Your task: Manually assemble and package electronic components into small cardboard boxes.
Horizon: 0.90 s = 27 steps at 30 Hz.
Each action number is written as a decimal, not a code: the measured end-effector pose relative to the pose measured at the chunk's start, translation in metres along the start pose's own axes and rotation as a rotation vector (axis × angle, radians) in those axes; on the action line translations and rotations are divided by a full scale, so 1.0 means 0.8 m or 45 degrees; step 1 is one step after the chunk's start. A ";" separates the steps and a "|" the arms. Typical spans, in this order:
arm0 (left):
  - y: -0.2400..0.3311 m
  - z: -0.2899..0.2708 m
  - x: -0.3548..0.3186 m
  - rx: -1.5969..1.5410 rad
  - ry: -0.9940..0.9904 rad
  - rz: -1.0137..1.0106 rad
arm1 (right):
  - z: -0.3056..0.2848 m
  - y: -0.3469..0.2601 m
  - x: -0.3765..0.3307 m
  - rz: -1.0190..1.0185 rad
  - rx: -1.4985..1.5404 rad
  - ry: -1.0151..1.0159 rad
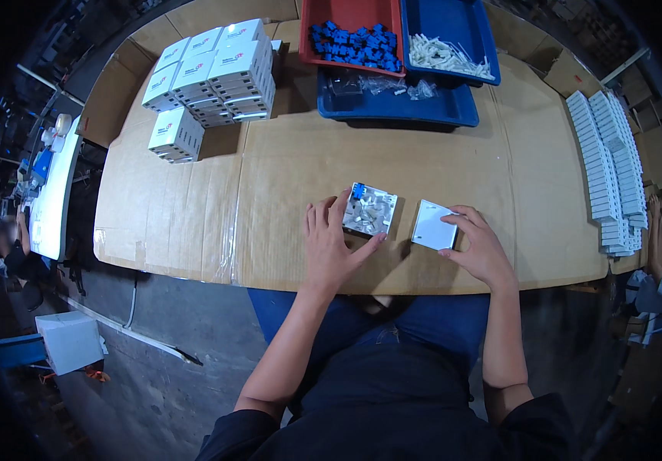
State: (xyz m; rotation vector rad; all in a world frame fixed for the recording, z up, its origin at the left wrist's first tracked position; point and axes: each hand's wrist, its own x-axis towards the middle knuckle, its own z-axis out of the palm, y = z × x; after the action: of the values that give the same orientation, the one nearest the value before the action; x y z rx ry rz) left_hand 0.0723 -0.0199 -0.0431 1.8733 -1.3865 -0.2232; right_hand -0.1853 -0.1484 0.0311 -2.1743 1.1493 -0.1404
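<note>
My left hand (pixel 334 243) grips a small square white box (pixel 372 213) by its left and near sides, thumb on the near edge. The box faces up uncovered; small whitish parts lie inside, and a blue plastic piece (pixel 359 190) sits in its far left corner. Just to the right, my right hand (pixel 478 244) pinches a flat white square cover (pixel 433 224) by its right side, fingers on top and thumb at the near edge. Cover and box are apart, both over the cardboard tabletop.
Stacked white boxes (pixel 223 67) stand at the far left. A red tray (pixel 352 11) of blue pieces and a blue tray (pixel 484 38) of white pieces rest above another blue tray (pixel 400 111) at the back. White stacks (pixel 600 165) line the right, beside another person's arm (pixel 656 242).
</note>
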 end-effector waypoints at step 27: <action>0.030 0.026 -0.028 0.137 0.092 -0.055 | 0.067 0.036 0.059 0.021 -0.237 0.753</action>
State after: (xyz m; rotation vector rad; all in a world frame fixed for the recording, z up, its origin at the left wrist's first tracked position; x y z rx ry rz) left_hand 0.0342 -0.0130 -0.0476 1.9814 -1.3330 -0.1033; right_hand -0.1563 -0.1685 -0.0375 -2.3586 1.5480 -0.7346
